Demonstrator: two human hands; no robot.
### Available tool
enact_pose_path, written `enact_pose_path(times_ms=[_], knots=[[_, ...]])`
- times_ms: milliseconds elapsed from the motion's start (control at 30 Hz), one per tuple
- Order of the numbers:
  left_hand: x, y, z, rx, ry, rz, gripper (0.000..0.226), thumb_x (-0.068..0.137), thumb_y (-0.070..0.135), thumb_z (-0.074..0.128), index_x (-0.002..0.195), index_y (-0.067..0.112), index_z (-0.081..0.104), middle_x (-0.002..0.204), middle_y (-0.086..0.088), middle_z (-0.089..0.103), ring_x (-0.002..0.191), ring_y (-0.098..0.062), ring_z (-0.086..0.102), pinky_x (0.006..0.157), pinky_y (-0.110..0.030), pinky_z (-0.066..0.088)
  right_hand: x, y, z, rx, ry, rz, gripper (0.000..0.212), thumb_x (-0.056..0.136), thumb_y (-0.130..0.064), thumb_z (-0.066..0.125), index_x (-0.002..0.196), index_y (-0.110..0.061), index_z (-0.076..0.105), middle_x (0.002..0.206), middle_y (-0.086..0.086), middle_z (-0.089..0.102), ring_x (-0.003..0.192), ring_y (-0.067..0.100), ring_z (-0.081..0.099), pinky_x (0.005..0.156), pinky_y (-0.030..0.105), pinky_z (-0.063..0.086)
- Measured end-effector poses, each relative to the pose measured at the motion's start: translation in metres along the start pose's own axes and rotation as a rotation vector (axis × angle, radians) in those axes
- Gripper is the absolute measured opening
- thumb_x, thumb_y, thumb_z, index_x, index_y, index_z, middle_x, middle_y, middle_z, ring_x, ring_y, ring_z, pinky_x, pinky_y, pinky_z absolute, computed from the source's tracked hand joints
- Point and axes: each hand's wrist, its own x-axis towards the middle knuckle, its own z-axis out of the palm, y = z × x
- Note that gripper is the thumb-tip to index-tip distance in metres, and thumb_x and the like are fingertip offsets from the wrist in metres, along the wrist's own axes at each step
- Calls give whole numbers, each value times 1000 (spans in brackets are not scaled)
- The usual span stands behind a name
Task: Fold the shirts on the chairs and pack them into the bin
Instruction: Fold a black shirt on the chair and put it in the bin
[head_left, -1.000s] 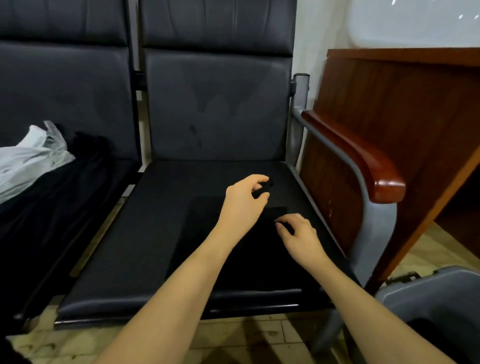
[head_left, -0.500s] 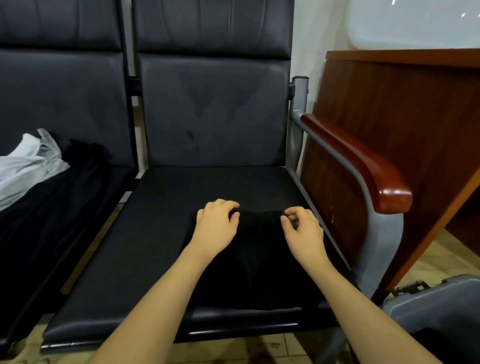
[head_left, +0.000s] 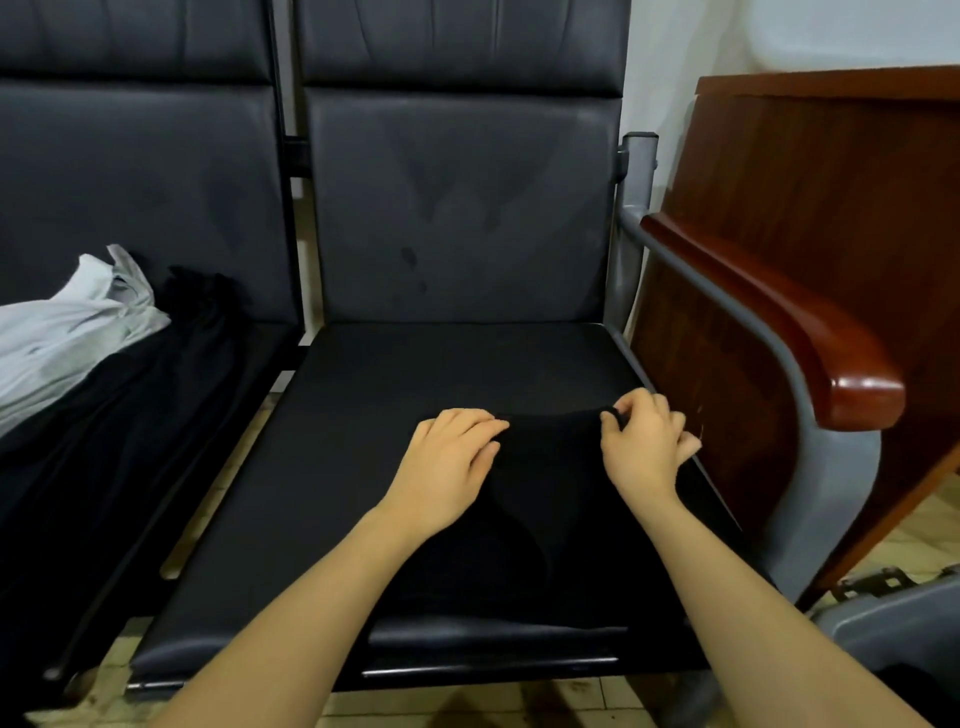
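A folded black shirt (head_left: 550, 499) lies on the right part of the black chair seat (head_left: 363, 415). My left hand (head_left: 452, 462) rests on the shirt's far left corner with curled fingers holding the fold. My right hand (head_left: 641, 447) pinches the far right corner of the fold between thumb and fingers. The grey bin (head_left: 893, 629) shows only as a corner at the lower right, beside the chair. More clothes lie on the left chair: a white shirt (head_left: 67, 327) over a black garment (head_left: 130, 415).
A red-brown wooden armrest (head_left: 779, 322) on a grey metal frame runs along the seat's right side. Behind it stands a wooden desk panel (head_left: 810, 197). Tiled floor shows below the seats.
Both hands brought the shirt's edge toward the near side, then set it down on the seat. The left hand dropped from a raised pinch onto the cloth; the right hand shifted right.
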Motion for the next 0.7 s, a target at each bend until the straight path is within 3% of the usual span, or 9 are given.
enact_pose_path(times_ms=[100, 167, 267, 333, 433, 500, 600, 700], knots=[[5, -7, 5, 40, -219, -110, 43, 103, 39, 25, 145, 35, 33, 154, 16, 24, 144, -8, 13, 112, -26, 9, -6, 2, -1, -105, 41, -50, 19, 90, -17, 60, 108, -16, 55, 119, 7, 50, 114, 26, 42, 97, 39, 27], [8, -8, 7, 45, -304, -120, 45, 103, 41, 20, 147, 37, 26, 157, 15, 12, 146, -9, 2, 115, -28, 2, -8, 2, 0, -65, 19, -178, 29, 90, -15, 61, 117, -15, 53, 124, 6, 48, 118, 24, 43, 99, 35, 30], [10, -8, 7, 33, -340, -122, 45, 103, 40, 18, 148, 37, 20, 158, 14, 7, 146, -10, -3, 116, -30, -2, -13, -8, 0, 82, -204, -479, 36, 93, -21, 57, 129, -19, 52, 129, -1, 50, 120, 16, 49, 102, 32, 38], [12, -12, 6, 36, -348, -131, 46, 103, 41, 18, 149, 38, 18, 158, 14, 5, 146, -10, -3, 117, -30, -2, -17, -13, 5, 27, -407, -549, 41, 98, -32, 47, 138, -21, 46, 138, -4, 47, 127, 14, 45, 106, 34, 37], [19, -22, 7, 37, -341, -189, 47, 102, 44, 20, 149, 38, 18, 158, 11, 6, 146, -9, -2, 117, -31, -2, -16, -9, 13, -309, -605, -424, 54, 101, -48, 24, 151, -27, 23, 158, -7, 18, 146, 13, 13, 118, 35, 9], [22, -28, 8, 44, -302, -230, 50, 101, 48, 24, 149, 35, 21, 158, 8, 12, 146, -9, 1, 117, -30, 0, -11, -5, 15, -378, -635, -326, 57, 100, -52, 14, 152, -30, 11, 160, -10, 3, 147, 11, -2, 118, 36, -3], [23, -29, 5, 37, -229, -243, 52, 100, 48, 29, 148, 29, 27, 156, 6, 21, 145, -10, 8, 117, -30, 2, -4, -5, 16, -376, -609, -265, 57, 100, -53, 11, 152, -31, 9, 160, -10, 1, 147, 11, -5, 117, 39, -9], [16, -25, -1, -16, -193, -228, 48, 101, 41, 32, 146, 26, 32, 155, 6, 25, 145, -10, 11, 116, -30, 3, -4, -8, 16, -355, -591, -272, 54, 101, -52, 15, 151, -32, 20, 160, -10, 9, 147, 11, 1, 114, 44, -13]])
